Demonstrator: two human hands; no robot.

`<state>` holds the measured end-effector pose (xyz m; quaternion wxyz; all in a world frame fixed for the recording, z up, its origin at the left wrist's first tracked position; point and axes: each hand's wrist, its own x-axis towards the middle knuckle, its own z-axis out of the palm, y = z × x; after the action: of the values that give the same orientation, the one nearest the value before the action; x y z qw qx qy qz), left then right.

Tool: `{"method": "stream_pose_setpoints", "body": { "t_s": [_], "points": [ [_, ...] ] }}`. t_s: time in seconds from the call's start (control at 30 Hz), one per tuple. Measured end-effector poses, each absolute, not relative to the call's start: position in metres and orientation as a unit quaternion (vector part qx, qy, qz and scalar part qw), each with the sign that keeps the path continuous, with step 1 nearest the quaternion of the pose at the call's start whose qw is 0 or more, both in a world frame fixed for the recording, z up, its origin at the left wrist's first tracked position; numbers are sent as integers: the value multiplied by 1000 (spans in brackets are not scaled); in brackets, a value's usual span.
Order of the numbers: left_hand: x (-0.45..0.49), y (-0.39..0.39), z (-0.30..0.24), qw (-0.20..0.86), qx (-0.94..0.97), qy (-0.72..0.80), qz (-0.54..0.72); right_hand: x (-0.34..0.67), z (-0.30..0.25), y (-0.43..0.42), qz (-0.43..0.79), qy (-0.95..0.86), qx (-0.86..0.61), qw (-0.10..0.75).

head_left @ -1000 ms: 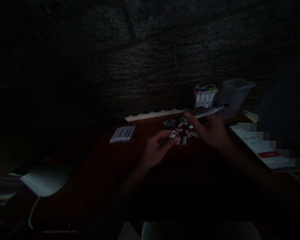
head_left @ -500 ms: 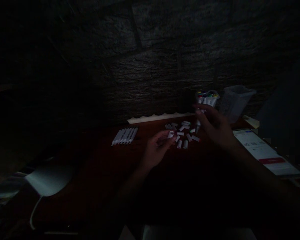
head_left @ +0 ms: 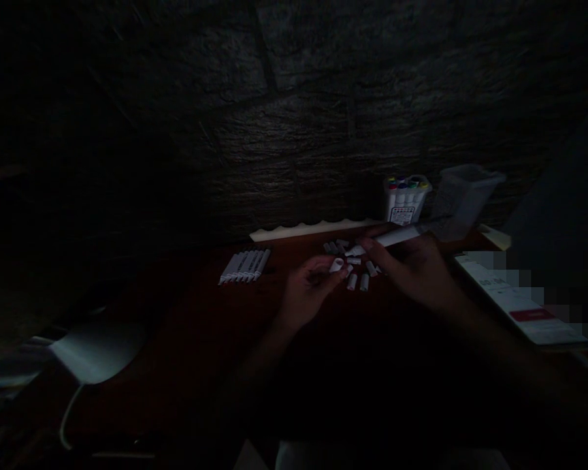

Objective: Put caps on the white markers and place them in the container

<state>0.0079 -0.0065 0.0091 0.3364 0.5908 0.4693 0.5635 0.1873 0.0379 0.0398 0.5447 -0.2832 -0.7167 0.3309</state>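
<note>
My left hand [head_left: 308, 290] is closed around a white marker cap [head_left: 336, 265], its hollow end turned up and to the right. In my right hand [head_left: 411, 264] is a white marker [head_left: 396, 236], held slanting, with its bare tip pointing left towards that cap. Tip and cap are close but apart. Between and behind my hands lie several loose caps [head_left: 364, 282], partly hidden by my fingers. To the left, several uncapped white markers [head_left: 245, 266] lie side by side in a row on the dark reddish table [head_left: 191, 339].
Behind my right hand a clear container of markers [head_left: 406, 196] stands beside a second clear container [head_left: 463, 196]. A tablet [head_left: 524, 307] with a lit screen lies at right. A pale wavy-edged strip [head_left: 313, 230] runs along the stone wall. At left is a white lamp-like object [head_left: 98, 352].
My right hand has shifted left and down, swinging the marker from nearly upright to slanted, its tip closer to the cap. My left hand has hardly moved.
</note>
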Motion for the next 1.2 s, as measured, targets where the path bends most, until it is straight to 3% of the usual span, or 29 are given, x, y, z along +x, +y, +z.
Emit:
{"method": "stream_pose_setpoints", "body": {
  "t_s": [0.17, 0.53, 0.8, 1.2],
  "points": [
    [8, -7, 9, 341, 583, 483, 557, 190, 37, 40, 211, -785, -267, 518],
    [6, -8, 9, 321, 591, 491, 553, 186, 35, 37, 141, -838, -243, 467],
    [6, -9, 10, 389, 584, 471, 535, 201, 35, 58, 94, -756, -366, 534],
    [7, -9, 11, 392, 569, 469, 550, 193, 33, 51, 142, -741, -327, 569]
  ]
}}
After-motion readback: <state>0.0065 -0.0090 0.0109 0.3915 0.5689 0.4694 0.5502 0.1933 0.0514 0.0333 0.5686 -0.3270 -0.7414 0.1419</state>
